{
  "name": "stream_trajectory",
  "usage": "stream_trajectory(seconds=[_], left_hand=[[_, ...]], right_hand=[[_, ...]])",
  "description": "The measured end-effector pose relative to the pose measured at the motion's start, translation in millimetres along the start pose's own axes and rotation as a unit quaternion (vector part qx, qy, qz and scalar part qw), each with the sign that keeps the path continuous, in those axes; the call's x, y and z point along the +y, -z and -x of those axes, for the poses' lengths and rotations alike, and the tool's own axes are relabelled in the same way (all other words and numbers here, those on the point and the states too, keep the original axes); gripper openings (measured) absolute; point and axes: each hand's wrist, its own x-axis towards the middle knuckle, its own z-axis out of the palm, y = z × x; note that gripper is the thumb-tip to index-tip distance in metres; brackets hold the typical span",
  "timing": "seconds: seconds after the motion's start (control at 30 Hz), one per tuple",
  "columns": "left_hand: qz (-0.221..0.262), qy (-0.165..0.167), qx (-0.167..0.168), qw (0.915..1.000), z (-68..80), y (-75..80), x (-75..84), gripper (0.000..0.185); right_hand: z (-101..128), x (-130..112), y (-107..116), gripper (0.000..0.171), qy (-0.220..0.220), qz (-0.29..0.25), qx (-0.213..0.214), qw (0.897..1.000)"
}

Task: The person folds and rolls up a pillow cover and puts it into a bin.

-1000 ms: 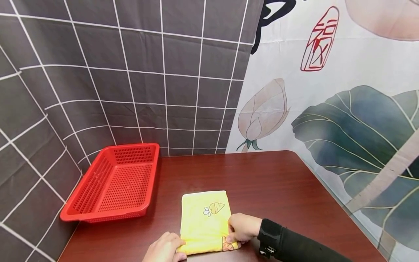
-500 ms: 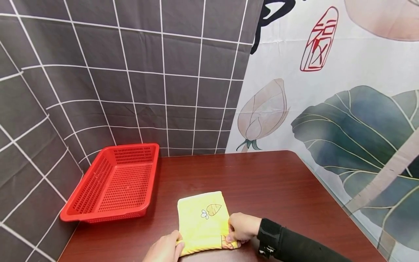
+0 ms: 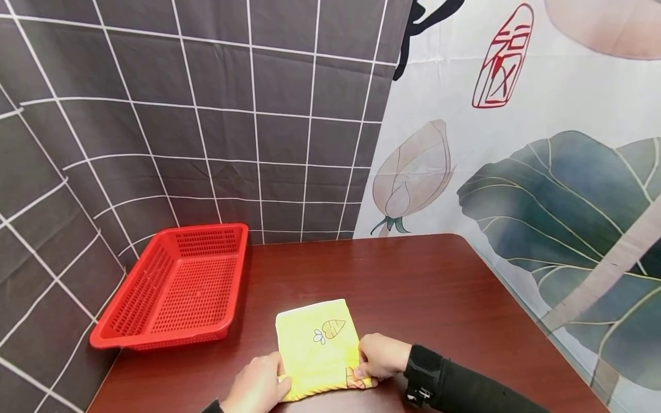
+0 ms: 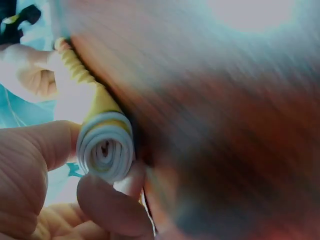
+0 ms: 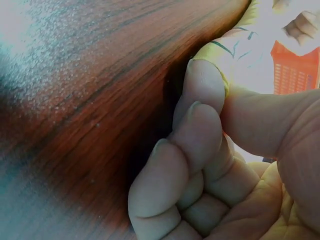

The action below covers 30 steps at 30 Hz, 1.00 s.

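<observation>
A yellow towel (image 3: 315,350) with a small carrot print lies near the front edge of the dark wooden table (image 3: 413,287). Its near end is rolled up into a tight coil (image 4: 106,152). My left hand (image 3: 258,387) grips the roll's left end between thumb and fingers. At the right end, my right hand (image 3: 379,358) pinches the towel (image 5: 220,52) with the fingers curled. The far half of the towel lies flat on the table.
A red plastic mesh basket (image 3: 150,338) with nothing in it stands at the table's back left. Patterned curtains hang close behind and along both sides of the table. A black sleeve (image 3: 465,384) covers my right forearm.
The roll has advanced a little, and the towel has shifted slightly left and turned. Both hands keep hold of the rolled end.
</observation>
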Motion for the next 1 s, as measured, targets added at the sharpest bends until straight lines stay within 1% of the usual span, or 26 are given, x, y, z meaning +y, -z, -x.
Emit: stream_trajectory(seconds=[0.03,0.07,0.13,0.17,0.2,0.27,0.33,0.37,0.4,0.43,0.5,0.57,0.63,0.7,0.8,0.83,0.87,0.93,0.97,1.0], left_hand=[[-0.019,-0.009,0.016,0.9996,0.5,0.0,1.3,0.025],[-0.04,-0.026,0.033,0.9983,1.3,-0.8,2.4,0.026],[-0.085,-0.069,0.059,0.9922,3.5,-4.0,4.1,0.025],[-0.113,-0.103,0.076,0.9853,4.9,-6.2,4.6,0.024],[-0.141,-0.138,0.089,0.9762,6.4,-8.6,4.3,0.022],[-0.184,-0.211,0.127,0.9515,9.3,-14.5,1.7,0.019],[-0.214,-0.263,0.158,0.9273,11.7,-18.3,-1.2,0.017],[-0.223,-0.281,0.17,0.9177,12.3,-19.8,-2.9,0.018],[-0.229,-0.29,0.173,0.9129,12.9,-20.7,-4.2,0.019],[-0.231,-0.294,0.173,0.9112,13.4,-21.0,-5.0,0.021],[-0.226,-0.287,0.146,0.9192,14.2,-19.5,-4.5,0.025],[-0.221,-0.276,0.124,0.927,14.5,-18.4,-4.0,0.027],[-0.21,-0.263,0.106,0.9357,14.4,-17.2,-4.4,0.027],[-0.198,-0.252,0.103,0.9416,14.4,-17.0,-5.0,0.028],[-0.19,-0.244,0.106,0.9449,14.5,-16.7,-5.6,0.031],[-0.188,-0.243,0.106,0.9457,14.6,-16.6,-5.6,0.032],[-0.185,-0.242,0.107,0.9464,14.6,-16.5,-5.5,0.033],[-0.183,-0.239,0.106,0.9477,14.8,-16.2,-5.0,0.035],[-0.181,-0.237,0.103,0.949,14.9,-15.9,-4.7,0.035],[-0.179,-0.235,0.1,0.9501,14.8,-15.4,-4.5,0.034]], right_hand=[[-2.2,3.5,-1.9,0.037,0.001,0.001,-0.001,1.0],[-2.9,5.3,-3.0,0.038,0.001,-0.001,0.001,1.0],[-2.7,5.9,-3.5,0.037,0.001,-0.002,0.008,1.0],[-2.0,6.1,-3.4,0.037,0.003,0.0,0.009,1.0],[-1.0,5.1,-3.2,0.037,0.002,0.0,0.01,1.0],[3.7,0.1,0.6,0.036,-0.001,-0.007,0.012,1.0],[6.7,0.0,1.0,0.036,0.008,-0.004,0.019,1.0],[8.8,-1.7,2.1,0.036,0.007,-0.004,0.02,1.0],[10.5,-2.9,3.3,0.036,0.003,-0.003,0.02,1.0],[11.9,-3.3,4.1,0.036,0.001,0.002,0.02,1.0],[13.9,-5.6,5.2,0.038,-0.007,0.023,0.029,0.999],[17.6,-13.5,9.8,0.039,-0.025,0.037,0.033,0.998],[20.3,-18.5,12.2,0.04,-0.023,0.064,0.04,0.997],[24.3,-24.4,14.6,0.041,-0.02,0.075,0.05,0.996],[30.6,-31.1,17.4,0.042,-0.01,0.073,0.071,0.995],[33.6,-34.0,18.9,0.041,-0.005,0.063,0.082,0.995],[36.5,-36.3,20.1,0.041,0.01,0.057,0.095,0.994],[40.6,-39.2,21.3,0.038,0.065,0.053,0.122,0.989],[42.2,-39.4,20.5,0.035,0.106,0.059,0.138,0.983],[43.5,-38.8,18.7,0.033,0.152,0.069,0.155,0.974]])
